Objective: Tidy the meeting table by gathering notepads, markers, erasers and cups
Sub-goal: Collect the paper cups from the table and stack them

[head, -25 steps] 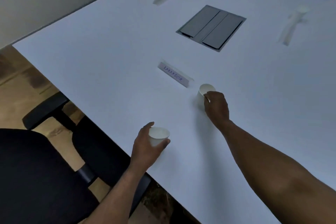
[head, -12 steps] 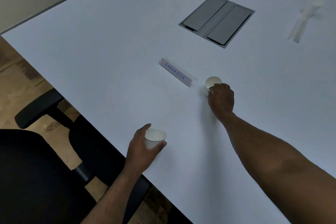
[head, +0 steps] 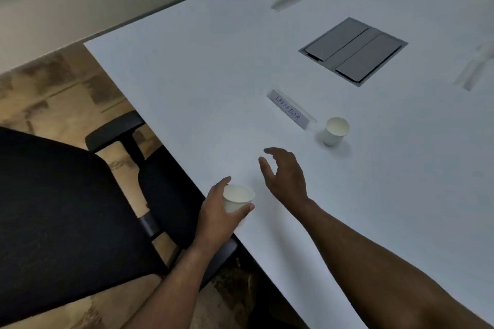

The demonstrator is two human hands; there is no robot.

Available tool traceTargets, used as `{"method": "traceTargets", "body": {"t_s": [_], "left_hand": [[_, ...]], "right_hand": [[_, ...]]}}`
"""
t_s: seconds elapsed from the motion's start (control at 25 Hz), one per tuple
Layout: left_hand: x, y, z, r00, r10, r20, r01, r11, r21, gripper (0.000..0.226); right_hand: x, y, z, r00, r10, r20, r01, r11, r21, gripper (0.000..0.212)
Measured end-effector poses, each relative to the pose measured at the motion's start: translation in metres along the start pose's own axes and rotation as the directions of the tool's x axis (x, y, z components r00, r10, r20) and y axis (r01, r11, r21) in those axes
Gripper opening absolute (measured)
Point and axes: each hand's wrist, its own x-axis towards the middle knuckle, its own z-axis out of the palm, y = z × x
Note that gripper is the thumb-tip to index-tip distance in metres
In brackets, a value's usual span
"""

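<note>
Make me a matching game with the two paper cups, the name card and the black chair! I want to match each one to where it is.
Things:
1. near paper cup
2. far paper cup
3. name card
4. black chair

Places:
A. on the floor beside the table
B. standing alone on the table
C. in the left hand's grip
D. on the table, left of the standing cup

Pairs: 1-C, 2-B, 3-D, 4-A

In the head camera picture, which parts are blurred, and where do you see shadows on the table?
Head view: the white object at the right edge is smeared by motion blur, and so is the small stand far away; the name card is readable but soft. A soft shadow lies beside the standing cup, light is dim and even, and the table edge bends a little from the wide lens.
</note>
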Motion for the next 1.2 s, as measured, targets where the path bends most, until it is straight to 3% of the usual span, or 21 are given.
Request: {"method": "traceTargets", "body": {"t_s": [0.12,0.32,0.52,0.72,0.88,1.04,1.2], "left_hand": [[-0.035,-0.002,-0.025,0.995,-0.012,-0.099,0.009,0.999,-0.033,0.086],[-0.127,-0.031,-0.061,0.974,-0.008,-0.228,0.009,1.0,0.0,0.087],[-0.251,-0.081,-0.087,0.936,-0.08,-0.343,0.085,0.996,-0.001,0.088],[-0.347,-0.123,-0.131,0.833,-0.15,-0.532,0.139,0.988,-0.06,0.093],[-0.382,-0.159,-0.189,0.74,-0.3,-0.602,0.321,0.944,-0.076,0.097],[-0.391,-0.19,-0.262,0.643,-0.357,-0.677,0.38,0.917,-0.123,0.068],[-0.37,-0.223,-0.351,0.597,-0.345,-0.724,0.361,0.922,-0.141,0.058]], "right_hand": [[-0.047,-0.054,0.011,0.967,0.004,0.253,-0.056,0.979,0.198,0.034],[-0.148,-0.113,0.007,0.863,-0.237,0.446,0.152,0.964,0.218,0.031],[-0.247,-0.162,0.016,0.616,-0.41,0.673,0.388,0.901,0.194,0.019],[-0.332,-0.219,0.053,0.477,-0.494,0.727,0.461,0.845,0.272,0.019],[-0.37,-0.263,0.104,0.39,-0.511,0.766,0.474,0.825,0.309,0.021],[-0.378,-0.326,0.173,0.333,-0.543,0.771,0.464,0.806,0.367,0.013],[-0.37,-0.396,0.255,0.323,-0.61,0.724,0.439,0.774,0.456,0.013]]}}
